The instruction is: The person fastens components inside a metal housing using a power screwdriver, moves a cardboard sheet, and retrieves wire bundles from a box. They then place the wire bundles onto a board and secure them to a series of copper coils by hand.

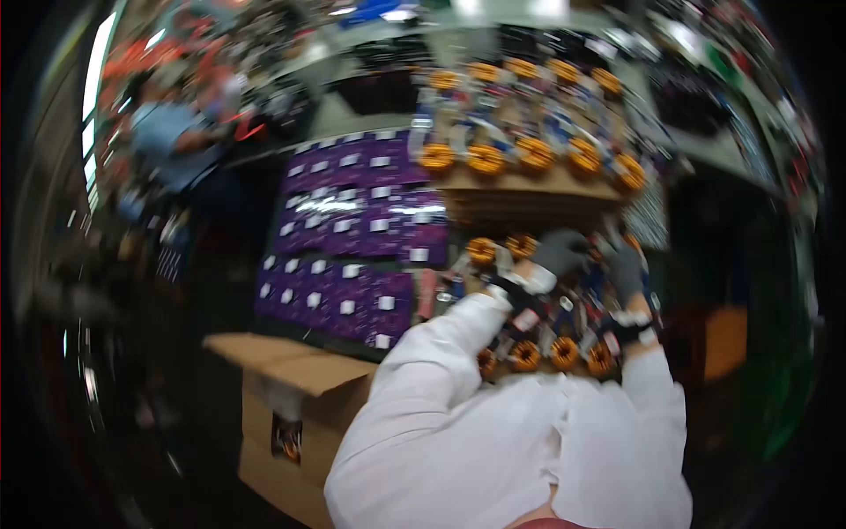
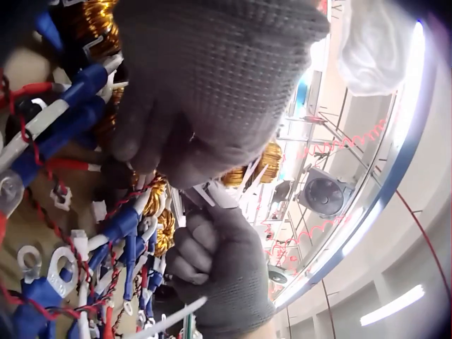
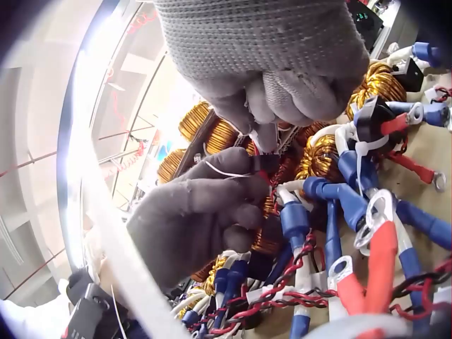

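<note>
Both hands wear grey knit gloves and work close together among copper-wound ring coils. In the right wrist view, the fingers of my left hand (image 3: pixel 191 226) pinch at a thin white cable tie (image 3: pixel 224 173), beside a black piece and twisted red-and-black wires (image 3: pixel 272 311). My right hand (image 3: pixel 275 63) is just above, its fingers curled; under its fingertips shows a thin red wire, and I cannot tell exactly what it grips. Nearby are a coil (image 3: pixel 318 157) and blue-sleeved cables (image 3: pixel 295 220) ending in ring lugs. In the head view, the left hand (image 1: pixel 561 253) and right hand (image 1: pixel 624 267) nearly meet.
Behind the hands, a cardboard stack (image 1: pixel 529 198) bears rows of coils (image 1: pixel 535 153). To the left lie purple packs (image 1: pixel 339 238) with white labels. An open carton (image 1: pixel 291 361) stands at lower left. Another person (image 1: pixel 176 141) is at far left.
</note>
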Motion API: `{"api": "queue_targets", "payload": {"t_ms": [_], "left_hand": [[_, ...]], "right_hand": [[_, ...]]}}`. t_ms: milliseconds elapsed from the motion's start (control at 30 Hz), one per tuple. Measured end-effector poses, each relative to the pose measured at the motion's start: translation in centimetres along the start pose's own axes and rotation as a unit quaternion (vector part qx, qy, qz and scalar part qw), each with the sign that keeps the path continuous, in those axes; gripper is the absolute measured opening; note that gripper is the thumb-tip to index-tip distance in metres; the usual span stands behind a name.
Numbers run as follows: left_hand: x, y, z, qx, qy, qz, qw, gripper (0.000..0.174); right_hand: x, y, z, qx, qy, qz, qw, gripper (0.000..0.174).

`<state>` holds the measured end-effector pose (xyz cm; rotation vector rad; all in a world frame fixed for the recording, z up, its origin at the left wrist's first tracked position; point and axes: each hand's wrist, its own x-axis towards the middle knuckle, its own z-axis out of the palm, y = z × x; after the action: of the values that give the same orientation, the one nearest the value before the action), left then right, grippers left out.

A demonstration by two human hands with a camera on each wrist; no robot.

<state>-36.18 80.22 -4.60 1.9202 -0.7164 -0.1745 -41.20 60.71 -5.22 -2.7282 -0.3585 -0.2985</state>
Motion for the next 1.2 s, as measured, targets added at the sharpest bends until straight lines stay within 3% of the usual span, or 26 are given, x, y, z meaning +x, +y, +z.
{"api": "queue_targets", "payload": {"t_ms": [33, 67, 100, 133, 167, 233, 267, 433, 500, 533, 600, 633, 700, 833, 900, 1033, 1100, 1200], "left_hand": [[-0.1, 1.2, -0.7, -0.043, 0.011, -0.030, 0.999, 0.022], [0.3, 1.3, -1.0, -0.075, -0.025, -0.090, 0.993, 0.025], [0.6, 1.4, -1.2, -0.051, -0.020, -0.098, 0.994, 0.027], [1.1, 0.9, -0.9, -0.032, -0.015, -0.116, 0.993, 0.028], [1.5, 1.0, -0.8, -0.021, -0.021, -0.130, 0.991, 0.029], [1.8, 1.2, -0.9, -0.028, -0.024, -0.164, 0.986, 0.029], [1.9, 1.2, -1.0, -0.027, -0.024, -0.165, 0.986, 0.029], [2.3, 0.7, 0.0, 0.001, -0.019, -0.161, 0.987, 0.030], [2.3, 0.9, 0.0, 0.014, -0.017, -0.161, 0.987, 0.029], [2.4, 0.9, -0.2, -0.006, -0.033, -0.175, 0.984, 0.029], [2.4, 0.7, -0.6, -0.022, -0.046, -0.191, 0.980, 0.028], [2.4, 0.5, -0.5, -0.026, -0.045, -0.183, 0.982, 0.027], [2.4, 0.4, -0.4, -0.032, -0.045, -0.175, 0.983, 0.027], [2.5, 0.5, -0.8, -0.043, -0.068, -0.171, 0.982, 0.027], [2.5, 0.5, -0.8, -0.054, -0.075, -0.172, 0.981, 0.027], [2.5, 0.5, -0.4, -0.038, -0.056, -0.172, 0.983, 0.026], [2.5, 0.3, -0.1, -0.017, -0.043, -0.159, 0.986, 0.026], [2.5, -0.2, 0.0, -0.009, -0.033, -0.129, 0.991, 0.026]], "right_hand": [[0.5, -0.3, -0.8, 0.023, 0.092, -0.094, 0.991, 0.047], [0.2, 0.8, 0.2, -0.002, 0.053, -0.048, 0.997, 0.048], [0.9, 0.5, 0.0, -0.040, 0.148, -0.116, 0.981, 0.033], [1.3, 0.0, -0.4, 0.316, 0.079, 0.159, 0.932, 0.024], [1.3, 0.1, -0.9, 0.591, -0.024, 0.416, 0.691, 0.017], [1.2, 0.8, -0.1, 0.611, 0.002, 0.424, 0.668, 0.019], [1.4, -0.1, -0.9, 0.578, -0.001, 0.424, 0.697, 0.018], [1.5, -0.8, -0.7, 0.548, -0.002, 0.379, 0.746, 0.016], [2.0, -2.3, -0.3, 0.522, 0.043, 0.299, 0.798, 0.018], [1.8, -2.6, -1.0, 0.522, 0.042, 0.298, 0.798, 0.018], [1.9, -4.2, -3.3, 0.501, 0.004, 0.410, 0.762, 0.020], [1.9, -4.2, -2.7, 0.502, 0.002, 0.407, 0.763, 0.020], [1.2, -3.9, -1.4, 0.566, 0.069, 0.283, 0.771, 0.022], [1.2, -3.4, -1.4, 0.548, 0.105, 0.324, 0.764, 0.021], [1.0, -3.6, -2.8, 0.571, 0.026, 0.364, 0.736, 0.022], [0.8, -2.2, -1.6, 0.580, 0.000, 0.343, 0.738, 0.022], [0.9, -0.9, 0.8, 0.527, 0.079, 0.278, 0.799, 0.021], [1.2, -1.1, 1.0, 0.552, 0.085, 0.290, 0.777, 0.021]]}}
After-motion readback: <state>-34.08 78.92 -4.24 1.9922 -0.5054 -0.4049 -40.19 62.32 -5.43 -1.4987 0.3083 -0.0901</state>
